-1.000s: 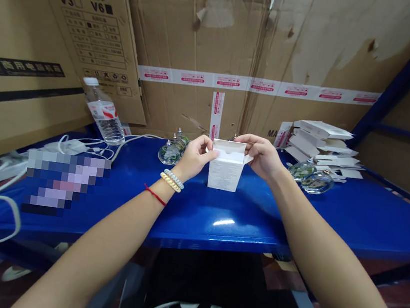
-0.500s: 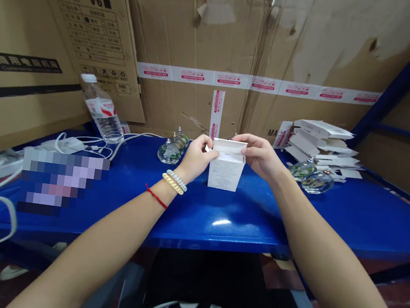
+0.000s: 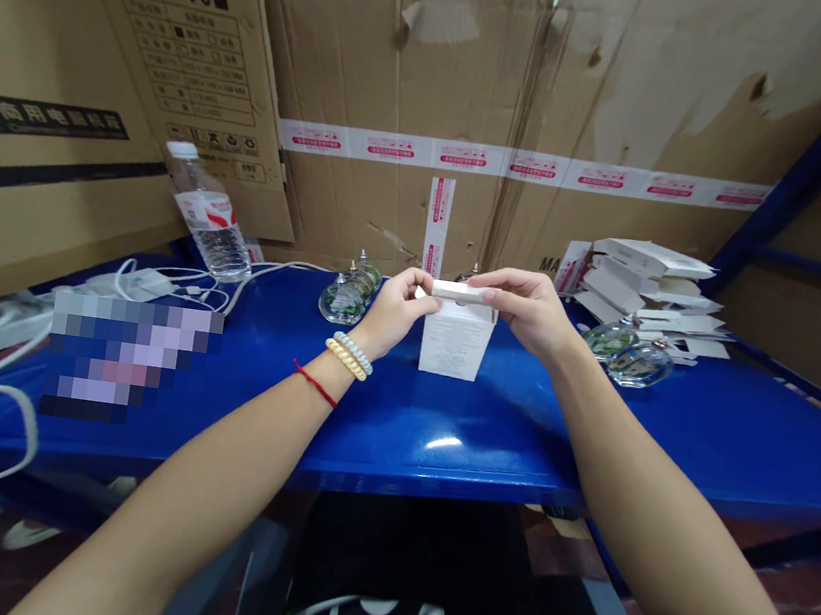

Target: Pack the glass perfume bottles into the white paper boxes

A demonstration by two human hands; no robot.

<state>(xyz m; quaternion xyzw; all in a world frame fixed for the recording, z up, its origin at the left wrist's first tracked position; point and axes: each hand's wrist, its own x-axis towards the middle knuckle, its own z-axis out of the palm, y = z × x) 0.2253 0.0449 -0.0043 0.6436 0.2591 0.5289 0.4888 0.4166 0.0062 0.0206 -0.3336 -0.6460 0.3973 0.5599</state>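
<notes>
A small white carton (image 3: 455,344) with fine print on its near face stands upright on the blue table. Its top flap (image 3: 458,293) is bent partway over the opening. My left hand (image 3: 404,309) pinches the flap's left end between thumb and fingers. At the other end, my right hand (image 3: 523,307) grips the flap with its thumb in front and fingers behind. What the carton holds is hidden. Round glass perfume bottles (image 3: 342,301) stand just left of my left hand, and more glass bottles (image 3: 640,362) are to the right of my right hand.
Flattened white cartons (image 3: 648,283) are stacked at the back right. A water bottle (image 3: 215,226) leans at the back left, near white cables (image 3: 134,281) and a blurred-out patch. Cardboard sheets (image 3: 411,76) wall the back of the blue table (image 3: 379,434).
The carton's top flap has tipped from standing up to nearly level, folded down by both hands. The carton stays in place; the view has shifted slightly.
</notes>
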